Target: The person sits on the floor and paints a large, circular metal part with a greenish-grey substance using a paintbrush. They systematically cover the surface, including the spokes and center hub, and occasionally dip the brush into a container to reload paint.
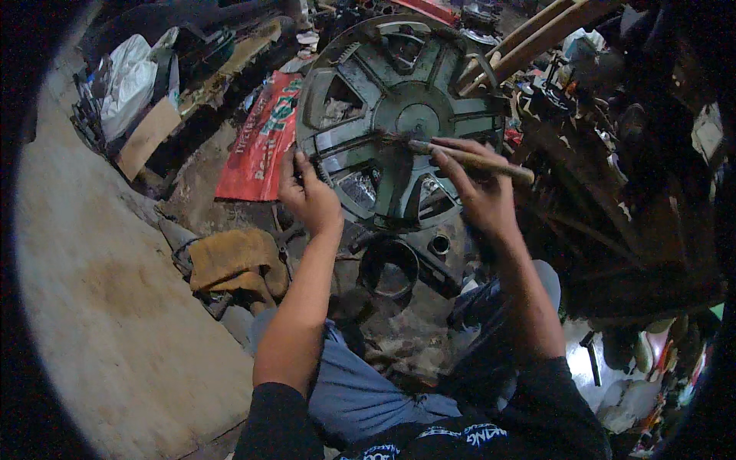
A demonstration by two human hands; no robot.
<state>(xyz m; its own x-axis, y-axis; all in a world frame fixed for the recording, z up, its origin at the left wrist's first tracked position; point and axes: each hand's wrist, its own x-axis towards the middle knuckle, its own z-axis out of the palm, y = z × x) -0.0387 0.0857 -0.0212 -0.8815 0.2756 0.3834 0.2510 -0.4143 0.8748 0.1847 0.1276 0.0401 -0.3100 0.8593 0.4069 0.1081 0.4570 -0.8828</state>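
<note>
A large grey-green spoked disc [418, 115], like a wheel cover, lies in front of me with dark dirty patches on its lower spokes. My left hand [310, 188] grips its left edge. My right hand [483, 192] holds a wooden-handled tool [515, 170] across the lower middle of the disc; its dark far end is at the spokes just below the hub, too indistinct to name. Below the disc stands a black open cylinder [387, 267], with a smaller metal ring [439, 244] to its right.
A red printed sack [245, 165] lies left of the disc. A folded tan cloth [230, 257] is beside a pale board [100, 307]. Wooden slats [544, 31] lean at upper right. Scrap, bags and tools crowd both sides. My knees frame the lower workspace.
</note>
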